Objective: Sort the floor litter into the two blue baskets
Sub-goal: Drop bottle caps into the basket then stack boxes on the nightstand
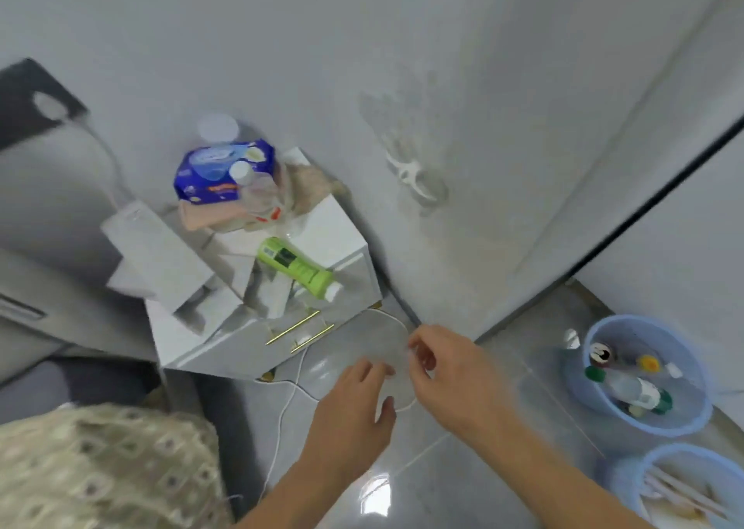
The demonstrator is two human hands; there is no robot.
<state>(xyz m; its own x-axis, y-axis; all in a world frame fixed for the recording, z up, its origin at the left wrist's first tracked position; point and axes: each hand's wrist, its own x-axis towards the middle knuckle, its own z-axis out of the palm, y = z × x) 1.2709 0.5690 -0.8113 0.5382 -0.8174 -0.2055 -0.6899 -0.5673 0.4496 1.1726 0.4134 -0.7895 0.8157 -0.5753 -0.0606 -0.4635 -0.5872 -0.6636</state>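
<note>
Between the two hands sits a clear plastic lid [380, 353], held up off the shiny floor. Left hand [354, 407] fingers curl round its near edge, thumb under it. Right hand [447, 371] fingertips pinch its far rim. This looks like the carry step. Next, the lid likely needs to go right of the fingers, into one blue basket: the bottle basket [692, 371], or the nearer basket [644, 468] of pale scraps. Which one fits, I cannot tell.
</note>
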